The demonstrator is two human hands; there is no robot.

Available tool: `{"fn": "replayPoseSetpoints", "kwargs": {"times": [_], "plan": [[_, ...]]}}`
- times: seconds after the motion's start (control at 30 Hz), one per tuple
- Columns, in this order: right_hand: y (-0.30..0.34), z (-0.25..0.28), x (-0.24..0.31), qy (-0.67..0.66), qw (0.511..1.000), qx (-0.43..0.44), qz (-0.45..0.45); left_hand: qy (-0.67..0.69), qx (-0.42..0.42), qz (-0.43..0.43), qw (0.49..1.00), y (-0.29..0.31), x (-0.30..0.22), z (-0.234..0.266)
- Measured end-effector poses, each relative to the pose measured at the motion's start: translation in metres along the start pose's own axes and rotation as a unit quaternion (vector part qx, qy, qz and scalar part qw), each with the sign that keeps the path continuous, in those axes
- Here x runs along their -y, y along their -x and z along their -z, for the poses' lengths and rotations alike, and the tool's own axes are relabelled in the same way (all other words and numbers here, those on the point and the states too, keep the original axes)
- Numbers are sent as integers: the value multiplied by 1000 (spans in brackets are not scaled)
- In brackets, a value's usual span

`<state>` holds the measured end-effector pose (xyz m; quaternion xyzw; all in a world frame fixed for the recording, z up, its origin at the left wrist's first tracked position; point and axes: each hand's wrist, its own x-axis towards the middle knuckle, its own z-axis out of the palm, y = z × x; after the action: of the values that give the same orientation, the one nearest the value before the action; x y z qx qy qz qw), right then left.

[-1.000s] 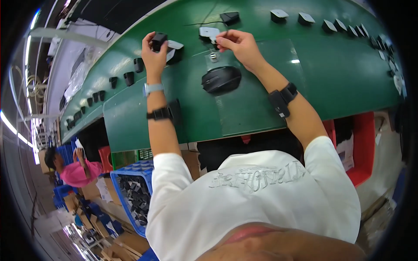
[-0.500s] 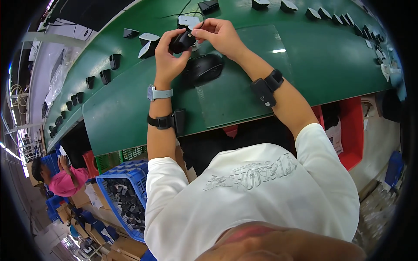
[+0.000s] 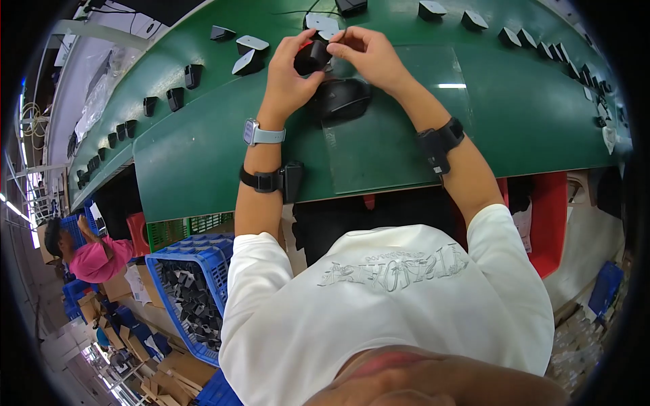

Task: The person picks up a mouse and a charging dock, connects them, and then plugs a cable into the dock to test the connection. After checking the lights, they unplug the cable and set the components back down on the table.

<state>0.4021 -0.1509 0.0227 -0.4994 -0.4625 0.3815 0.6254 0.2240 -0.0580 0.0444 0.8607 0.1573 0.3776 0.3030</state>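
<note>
My left hand (image 3: 290,80) is closed around a small black device (image 3: 312,59) with a rounded body, above the far part of the green table (image 3: 223,162). A red patch shows at the device's top edge. My right hand (image 3: 369,57) is at the device's right side, thumb and fingers pinched together; what they hold is hidden. Below the device lies a larger black rounded object (image 3: 342,99) on a clear sheet (image 3: 399,145). Just beyond my hands is a white-topped black device (image 3: 321,24), with a thin dark cable (image 3: 308,12) close by.
More white-topped black devices (image 3: 248,62) stand along the table's left and far right edges. A blue crate (image 3: 220,271) of black parts is below on the left, a red bin (image 3: 547,220) on the right. A person in pink (image 3: 101,260) is at far left.
A red patch now shows on the device in my left hand. The device has turned slightly, and my right fingers remain pinched beside it. The whole view has shifted a little.
</note>
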Motion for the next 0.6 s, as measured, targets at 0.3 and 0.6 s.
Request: {"fn": "replayPoseSetpoints", "kwargs": {"times": [0.3, 0.6], "plan": [[23, -9, 17, 368, 882, 247, 162, 324, -127, 244, 905, 7, 34, 27], [3, -17, 41, -169, 985, -21, -20, 520, -75, 208, 825, 9, 16, 8]]}}
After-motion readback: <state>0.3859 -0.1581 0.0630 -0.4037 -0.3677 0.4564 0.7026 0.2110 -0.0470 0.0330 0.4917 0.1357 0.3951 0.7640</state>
